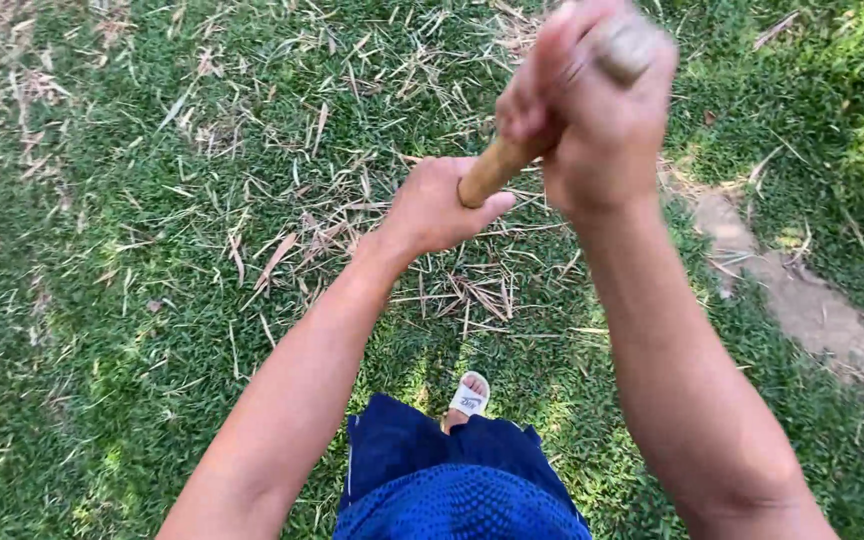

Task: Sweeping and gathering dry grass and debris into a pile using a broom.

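Lawn fills my view, green grass with sun and shade in patches; dry straw and narrow dead leaves lie scattered thickly over its upper middle, thinner toward the edges; a bare dirt strip curves along the right side. My two forearms run up from the bottom edge and meet near the top centre. Blue shorts show at the bottom between them, and just above the cloth one foot in a white slide sandal stands on the grass. My right hand sits higher and nearer the lens, blurred, fingers wrapped fully round the upper end of a wooden handle; the end grain shows at the top of that fist. My left hand is lower on the same handle, closed tight round it, thumb lying across the front. The handle is light brown and round, slanting from upper right down to the left; only the short stretch between the fists is visible; everything below the left fist is hidden, so I cannot tell what tool it belongs to.
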